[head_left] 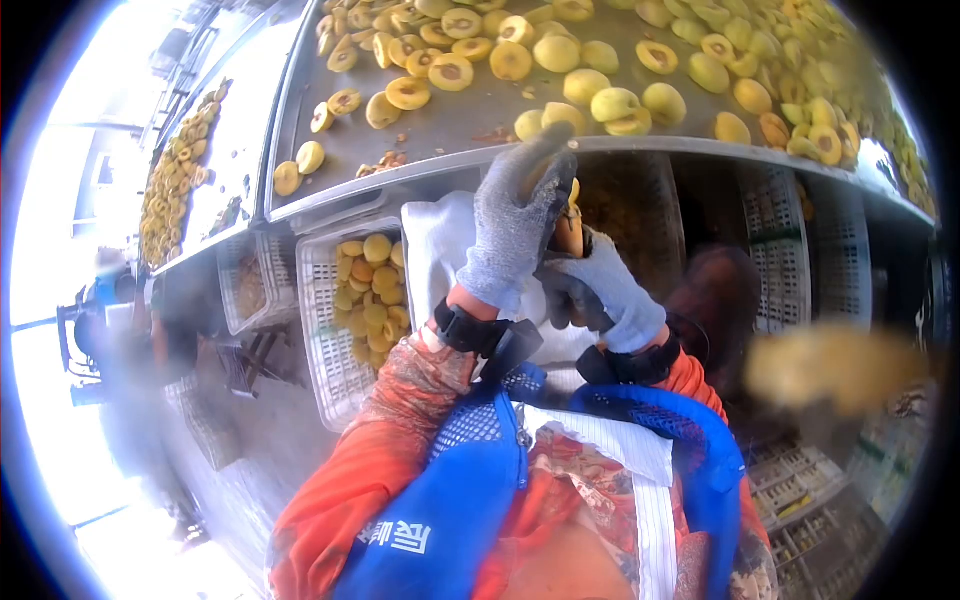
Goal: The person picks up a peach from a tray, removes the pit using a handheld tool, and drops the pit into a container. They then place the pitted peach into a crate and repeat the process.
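My left hand (508, 225), in a grey glove with darker fingers, is raised at the near edge of the metal table. Its fingers are bent and close together, and what they hold is hidden from me. My right hand (600, 290), gloved the same way, is closed just below and beside it. From its grip rises a tool with a wooden-looking handle (569, 236); its working end is hidden. A sliver of yellow fruit (574, 192) shows above the handle, between the hands. Halved yellow fruits (451, 72) with brown centres lie on the table beyond.
The metal table (455, 140) carries many whole and halved fruits, heaped at the right. Under its edge stand a white crate (345, 375) of fruit, another crate (252, 280) to the left and several more at right. A blurred tan shape (835, 365) hangs at right.
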{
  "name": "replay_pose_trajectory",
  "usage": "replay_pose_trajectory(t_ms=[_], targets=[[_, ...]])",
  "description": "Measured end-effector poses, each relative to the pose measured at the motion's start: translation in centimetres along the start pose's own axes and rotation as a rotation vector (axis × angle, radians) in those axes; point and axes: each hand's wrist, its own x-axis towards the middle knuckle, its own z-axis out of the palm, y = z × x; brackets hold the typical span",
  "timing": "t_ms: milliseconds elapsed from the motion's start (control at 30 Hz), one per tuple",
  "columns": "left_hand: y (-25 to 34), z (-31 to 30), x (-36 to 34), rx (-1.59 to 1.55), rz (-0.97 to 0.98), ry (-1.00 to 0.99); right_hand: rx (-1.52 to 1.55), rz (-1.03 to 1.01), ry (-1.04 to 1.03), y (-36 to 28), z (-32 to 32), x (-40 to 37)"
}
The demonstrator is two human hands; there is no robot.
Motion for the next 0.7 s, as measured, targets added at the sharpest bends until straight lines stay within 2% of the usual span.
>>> replay_pose_trajectory(t_ms=[100, 133, 233, 367, 433, 533, 633, 700], targets=[[1.9, -1.0, 0.4, 0.158, -0.125, -0.135, -0.054, 0.03, -0.04, 1.1, -0.5, 0.0], [3.8, -0.7, 0.4, -0.023, -0.399, -0.149, -0.083, 0.075, -0.051, 0.6, -0.5, -0.3], [2.6, -1.9, 1.1, 0.031, -0.4, -0.465, -0.027, 0.17, -0.236, 1.6, -2.9, -0.4], [4.5, -1.1, 1.0, 0.136, -0.363, -0.551, 0.146, 0.18, -0.323, 2.1, -4.0, -1.4], [3.2, -0.8, 0.5, 0.015, -0.431, -0.462, 0.209, 0.159, -0.365, 2.3, -3.9, -1.1], [2.7, -0.8, 0.1, -0.061, -0.416, -0.356, 0.018, 0.056, -0.297, 1.9, -2.8, -1.0], [2.3, -1.1, 0.5, -0.204, -0.381, -0.171, 0.287, 0.148, -0.416, 1.2, -2.6, -1.1], [1.4, -4.0, 1.2, -0.245, -0.394, -0.086, 0.306, 0.153, -0.462, 0.4, -2.9, -1.5]])
